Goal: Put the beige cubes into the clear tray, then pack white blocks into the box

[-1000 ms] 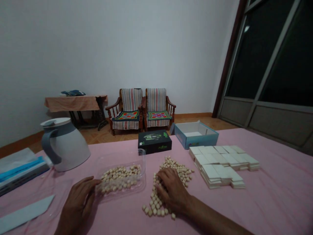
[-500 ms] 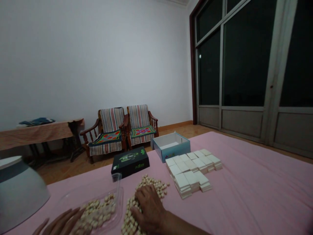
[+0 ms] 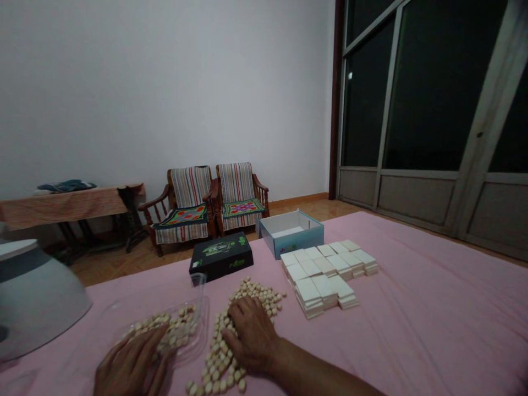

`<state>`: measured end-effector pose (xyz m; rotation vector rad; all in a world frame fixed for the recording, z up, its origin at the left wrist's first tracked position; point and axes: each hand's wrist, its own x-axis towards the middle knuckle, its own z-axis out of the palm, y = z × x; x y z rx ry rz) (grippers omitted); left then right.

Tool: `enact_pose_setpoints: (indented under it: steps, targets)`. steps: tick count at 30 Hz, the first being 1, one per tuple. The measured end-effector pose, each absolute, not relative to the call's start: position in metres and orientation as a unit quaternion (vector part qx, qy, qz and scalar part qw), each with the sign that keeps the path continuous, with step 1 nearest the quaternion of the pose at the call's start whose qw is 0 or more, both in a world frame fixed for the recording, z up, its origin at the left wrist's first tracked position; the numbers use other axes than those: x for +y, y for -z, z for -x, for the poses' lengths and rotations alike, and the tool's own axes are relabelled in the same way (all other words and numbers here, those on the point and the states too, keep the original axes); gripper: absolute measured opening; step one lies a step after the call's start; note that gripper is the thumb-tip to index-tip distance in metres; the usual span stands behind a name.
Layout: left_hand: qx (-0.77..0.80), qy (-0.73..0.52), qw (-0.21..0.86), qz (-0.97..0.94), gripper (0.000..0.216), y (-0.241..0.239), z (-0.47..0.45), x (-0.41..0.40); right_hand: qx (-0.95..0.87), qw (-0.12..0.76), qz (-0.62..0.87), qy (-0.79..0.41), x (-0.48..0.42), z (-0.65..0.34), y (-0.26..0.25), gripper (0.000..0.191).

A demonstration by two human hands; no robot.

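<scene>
Pale pieces under the right hand, beside a clear tray

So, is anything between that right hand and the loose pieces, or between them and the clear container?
Nothing visible blocks the right hand: it is on the loose pieces. Between them and the clear container, only a strip of pink cloth shows, then the container's own rim. The left hand is outside that gap.

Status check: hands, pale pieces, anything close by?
Left hand at clear tub; right hand curled over loose pale pieces, grip hidden. More in tub. Black box beyond tub, white stacks right of loose pieces.
</scene>
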<state>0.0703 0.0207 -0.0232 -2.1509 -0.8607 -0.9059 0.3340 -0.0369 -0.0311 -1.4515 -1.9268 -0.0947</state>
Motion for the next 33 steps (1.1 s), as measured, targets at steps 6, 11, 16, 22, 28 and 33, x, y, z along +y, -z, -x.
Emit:
enact_pose_setpoints:
  steps: [6, 11, 16, 22, 28, 33]
  targets:
    - [-0.306, 0.312, 0.324, 0.839, 0.028, 0.016, -0.072, 0.012, -0.752, 0.348, 0.559, 0.027, -0.041, -0.336, 0.024, 0.018]
    - [-0.330, 0.312, 0.286, 0.844, 0.033, 0.007, -0.077, 0.004, -0.753, 0.353, 0.555, 0.016, -0.043, -0.337, 0.020, 0.019]
    - [-0.327, 0.356, 0.257, 0.837, 0.044, -0.001, -0.088, -0.016, -0.732, 0.395, 0.555, 0.018, -0.040, -0.346, 0.014, 0.015]
    - [-0.252, 0.322, 0.055, 0.911, 0.030, 0.007, -0.094, -0.039, -0.677, 0.427, 0.599, 0.029, -0.027, -0.373, 0.022, 0.021]
    - [-0.259, 0.242, -0.063, 0.933, 0.022, 0.004, -0.094, -0.039, -0.709, 0.425, 0.563, -0.004, -0.024, -0.379, 0.028, 0.022]
    - [-0.274, 0.187, -0.105, 0.937, 0.017, 0.009, -0.095, -0.035, -0.736, 0.380, 0.559, -0.024, -0.026, -0.374, 0.033, 0.020]
